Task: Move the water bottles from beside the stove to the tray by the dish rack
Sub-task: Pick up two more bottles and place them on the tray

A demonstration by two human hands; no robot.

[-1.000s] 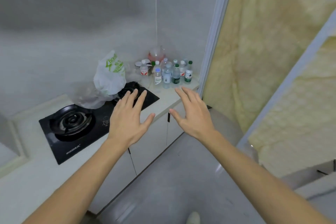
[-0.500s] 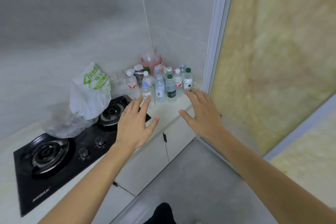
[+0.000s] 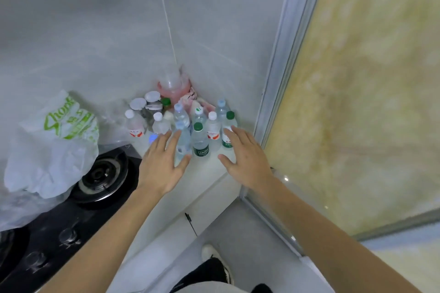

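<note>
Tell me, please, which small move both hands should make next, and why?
Probably close each hand around a front bottle. The left hand and right hand are open at the front row, holding nothing: left fingers by the blue-capped bottle, right fingers by the green-capped bottle. All stand on the counter.

left hand (image 3: 160,166) hides a bottle's (image 3: 183,144) base; rear labels perhaps too blurred.

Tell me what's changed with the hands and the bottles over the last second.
Both hands reached forward to the water bottles in the corner: the left hand now has fingertips at the front bottles, the right hand at the rightmost one. Neither grips anything yet. Bottles and plastic bag stayed put.
</note>
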